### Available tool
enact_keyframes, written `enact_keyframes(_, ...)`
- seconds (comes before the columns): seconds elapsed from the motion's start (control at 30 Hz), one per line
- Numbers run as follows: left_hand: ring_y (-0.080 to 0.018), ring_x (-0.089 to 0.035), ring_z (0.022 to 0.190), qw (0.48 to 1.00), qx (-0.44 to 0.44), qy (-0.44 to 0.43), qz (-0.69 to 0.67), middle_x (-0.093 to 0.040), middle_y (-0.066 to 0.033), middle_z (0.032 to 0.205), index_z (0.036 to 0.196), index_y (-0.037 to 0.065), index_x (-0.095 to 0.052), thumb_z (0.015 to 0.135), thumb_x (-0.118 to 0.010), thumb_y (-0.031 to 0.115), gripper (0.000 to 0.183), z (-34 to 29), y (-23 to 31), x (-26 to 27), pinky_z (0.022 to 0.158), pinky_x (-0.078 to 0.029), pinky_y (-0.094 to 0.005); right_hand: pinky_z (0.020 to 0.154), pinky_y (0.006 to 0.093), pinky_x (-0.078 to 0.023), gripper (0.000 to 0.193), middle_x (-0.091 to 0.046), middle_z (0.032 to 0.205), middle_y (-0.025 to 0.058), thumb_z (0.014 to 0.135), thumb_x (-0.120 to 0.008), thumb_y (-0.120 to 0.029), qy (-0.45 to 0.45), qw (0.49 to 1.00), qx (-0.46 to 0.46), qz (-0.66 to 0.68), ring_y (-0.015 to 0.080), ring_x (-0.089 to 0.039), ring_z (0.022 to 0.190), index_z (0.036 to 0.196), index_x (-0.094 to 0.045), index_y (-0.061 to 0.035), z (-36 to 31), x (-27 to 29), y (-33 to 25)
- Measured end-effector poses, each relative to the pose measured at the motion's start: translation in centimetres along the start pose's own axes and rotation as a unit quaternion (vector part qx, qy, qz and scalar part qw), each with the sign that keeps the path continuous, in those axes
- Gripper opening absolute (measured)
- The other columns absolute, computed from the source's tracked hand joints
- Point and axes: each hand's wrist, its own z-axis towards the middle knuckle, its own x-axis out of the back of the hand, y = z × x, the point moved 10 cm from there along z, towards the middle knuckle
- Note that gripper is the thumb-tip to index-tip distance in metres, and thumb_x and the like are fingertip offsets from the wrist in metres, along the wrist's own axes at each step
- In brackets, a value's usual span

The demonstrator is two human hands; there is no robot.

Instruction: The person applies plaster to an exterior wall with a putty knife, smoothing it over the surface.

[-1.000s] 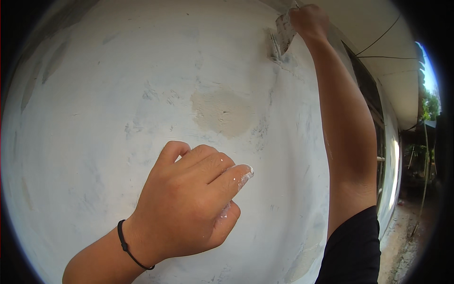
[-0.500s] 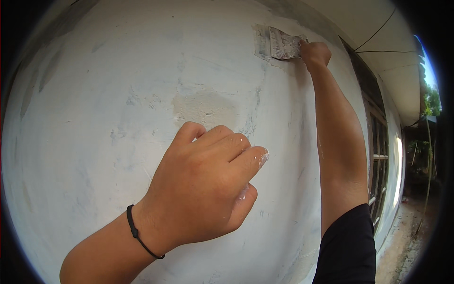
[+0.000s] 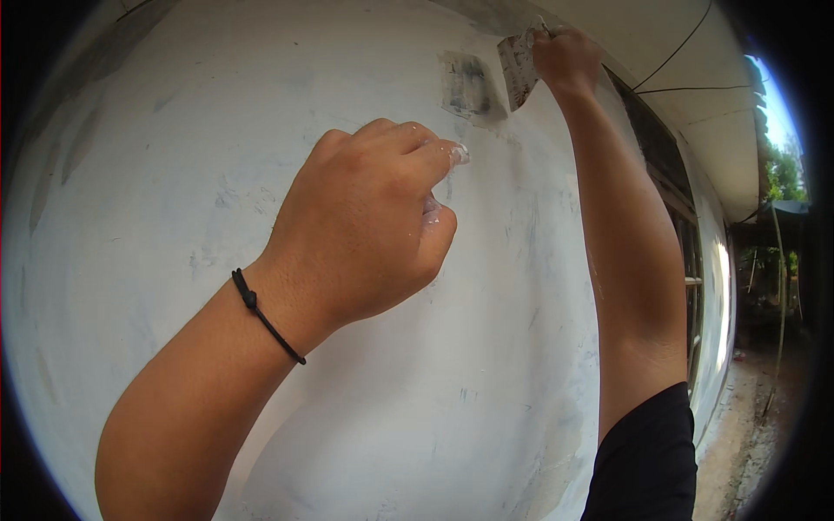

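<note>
High at the right, my right hand (image 3: 566, 59) is closed round a putty knife (image 3: 519, 71) whose wide blade is smeared with filler. The blade points left, just right of a rough, grey-beige patch (image 3: 469, 85) on the white wall (image 3: 208, 174). Whether the blade touches the wall I cannot tell. In front of the middle of the wall, my left hand (image 3: 360, 208) shows its back, its fingers curled in. White paste clings to its thumb and fingertips. Anything inside its grip is hidden.
A barred window (image 3: 691, 234) is set in the wall at the right. The pale overhanging ceiling (image 3: 695, 122) runs along the top right, with a dark wire (image 3: 686, 89) across it. A dirt path (image 3: 734, 417) and trees lie beyond at the far right.
The putty knife has shifted right, off the patch, and turned more upright. The patch now shows darker. My left hand has risen and covers the lower beige patch.
</note>
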Motion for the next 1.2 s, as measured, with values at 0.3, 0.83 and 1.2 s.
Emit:
enact_keyframes(0.3,-0.0283,-0.055,0.111,0.991,0.052,-0.024,0.123,-0.062,-0.0145,0.117,0.116,0.001,-0.061,0.077,-0.051,0.008,0.040,-1.0,-3.4,-0.3,0.093,-0.044,-0.0389,0.078,0.0430,-0.052,0.020,-0.067,0.095,0.0207,0.078,-0.057,-0.012,-0.170,0.983,0.010,0.064,0.0373,-0.065,0.089,0.091,-0.069,-0.0027,-2.8,-2.8,-10.4)
enact_keyframes(0.83,-0.0249,-0.038,0.132,0.963,0.120,-0.116,0.210,-0.046,-0.0085,0.140,0.132,0.009,-0.052,0.093,-0.047,0.026,0.043,-0.7,-6.8,-2.3,0.108,-0.032,-0.0398,0.066,0.0378,-0.051,0.023,-0.068,0.084,0.0146,0.077,-0.065,-0.021,-0.150,0.955,-0.193,0.169,0.0267,-0.065,0.073,0.084,-0.069,0.0003,-0.5,-2.1,-1.3)
enact_keyframes(1.2,-0.0239,-0.038,0.133,0.940,0.167,-0.171,0.243,-0.048,-0.0072,0.140,0.129,0.010,-0.057,0.098,-0.036,0.039,0.048,-0.8,-8.8,-4.6,0.110,-0.030,-0.0394,0.084,0.0351,-0.053,0.046,-0.068,0.103,0.0179,0.076,-0.071,-0.040,-0.219,0.917,-0.308,0.129,0.0300,-0.066,0.097,0.097,-0.068,0.0007,-7.6,-7.3,4.5)
